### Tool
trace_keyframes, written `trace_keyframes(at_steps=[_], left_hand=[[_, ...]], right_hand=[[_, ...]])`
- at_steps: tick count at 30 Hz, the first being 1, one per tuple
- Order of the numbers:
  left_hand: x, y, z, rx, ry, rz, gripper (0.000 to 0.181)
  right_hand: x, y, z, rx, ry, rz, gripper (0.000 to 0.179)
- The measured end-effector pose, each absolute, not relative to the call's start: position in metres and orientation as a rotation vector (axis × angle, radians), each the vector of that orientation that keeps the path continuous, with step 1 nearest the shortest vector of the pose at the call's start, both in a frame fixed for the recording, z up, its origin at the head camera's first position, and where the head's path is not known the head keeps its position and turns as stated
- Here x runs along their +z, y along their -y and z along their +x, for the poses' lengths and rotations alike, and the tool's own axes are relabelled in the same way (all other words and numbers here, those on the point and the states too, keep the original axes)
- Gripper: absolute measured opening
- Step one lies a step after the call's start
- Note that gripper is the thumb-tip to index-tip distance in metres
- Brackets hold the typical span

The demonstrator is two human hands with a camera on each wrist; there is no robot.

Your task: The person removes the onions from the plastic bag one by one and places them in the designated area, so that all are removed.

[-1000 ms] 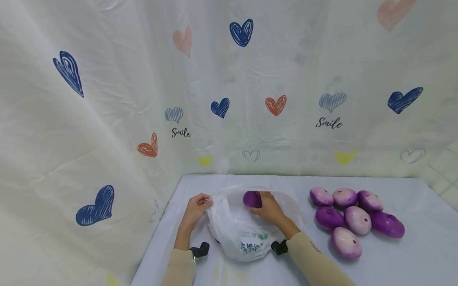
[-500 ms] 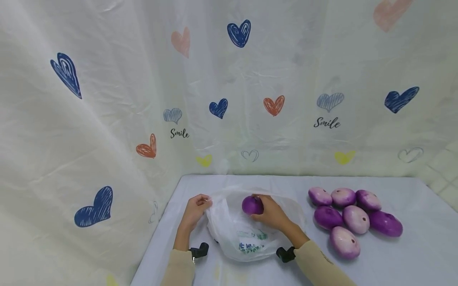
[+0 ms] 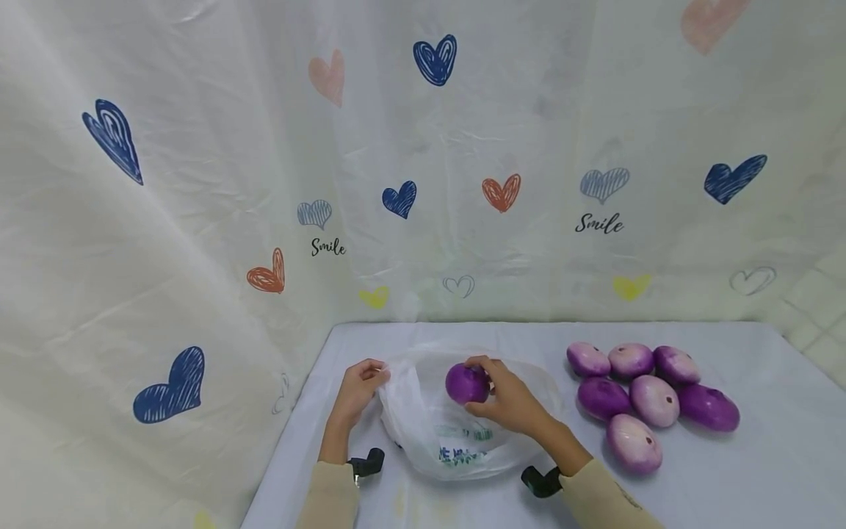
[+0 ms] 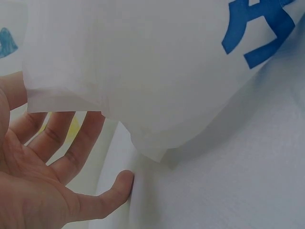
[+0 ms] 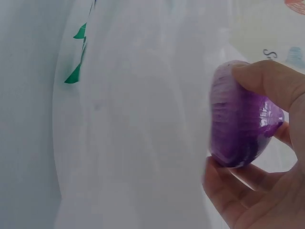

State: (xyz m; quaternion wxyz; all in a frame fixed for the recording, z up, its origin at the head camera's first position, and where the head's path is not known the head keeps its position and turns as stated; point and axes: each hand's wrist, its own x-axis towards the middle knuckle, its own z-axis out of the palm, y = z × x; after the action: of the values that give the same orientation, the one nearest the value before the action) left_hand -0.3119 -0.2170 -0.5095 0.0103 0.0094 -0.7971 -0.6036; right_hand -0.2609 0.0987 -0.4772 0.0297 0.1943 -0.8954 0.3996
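A white plastic bag (image 3: 423,441) with green and blue print stands on the table, its mouth spread open. At the bag's left edge my left hand (image 3: 357,388) holds the rim; in the left wrist view fingers (image 4: 62,138) reach behind the plastic (image 4: 143,71) while the thumb points out below. My right hand (image 3: 512,402) grips a shiny purple red onion (image 3: 465,383) over the bag's mouth. From the right wrist, this red onion (image 5: 243,114) shows a paler ridged end, with the thumb on top and fingers underneath.
Several more red onions (image 3: 654,401) lie grouped on the white-covered table (image 3: 694,485), right of the bag. Behind the table hangs a pale curtain (image 3: 548,139) printed with hearts. Black wrist cameras (image 3: 540,481) stick out from both wrists.
My right hand has drawn back slightly toward me with the red onion, which now shows more fully above the bag. The left hand keeps its hold on the rim.
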Motion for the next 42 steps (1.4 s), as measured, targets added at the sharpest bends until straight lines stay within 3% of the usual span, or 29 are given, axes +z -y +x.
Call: trace_keyframes(at_steps=[42], left_hand=[[-0.509,0.216,-0.310,-1.893,2.477,0.020,0.021]], right_hand=[[-0.472,-0.183,-0.205,1.219,2.481,0.677,0.068]])
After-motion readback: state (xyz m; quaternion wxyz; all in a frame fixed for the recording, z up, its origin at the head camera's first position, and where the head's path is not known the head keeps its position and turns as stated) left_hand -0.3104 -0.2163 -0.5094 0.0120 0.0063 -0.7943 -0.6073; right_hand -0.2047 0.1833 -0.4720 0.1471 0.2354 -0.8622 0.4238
